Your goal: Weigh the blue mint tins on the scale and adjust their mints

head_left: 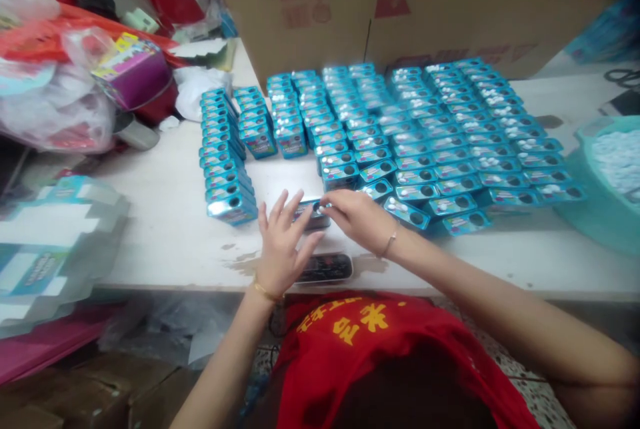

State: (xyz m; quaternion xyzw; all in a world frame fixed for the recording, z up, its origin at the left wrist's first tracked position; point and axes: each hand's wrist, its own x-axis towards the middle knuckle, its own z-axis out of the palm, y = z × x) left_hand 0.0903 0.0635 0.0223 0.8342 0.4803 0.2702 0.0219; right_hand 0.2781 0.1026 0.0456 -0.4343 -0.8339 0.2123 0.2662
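Observation:
A small blue tin point(316, 221) stands apart from the rows, near the front of the white table, partly covered by both hands. My left hand point(281, 245) is beside the tin on its left, fingers spread; whether a fingertip touches it I cannot tell. On the other side, my right hand point(361, 217) has thumb and forefinger pinched together at the tin's top. What is in the pinch is too small to make out. Rows of blue tins point(430, 192) with dark round openings fill the table behind, many with white tablets on top.
A black handheld device point(326, 268) lies near the front edge. A teal basin point(580, 199) of white tablets stands at the right. Flattened blue-and-white cartons point(60, 229) and plastic bags point(65, 115) are at the left; a large cardboard box point(330, 22) rises behind.

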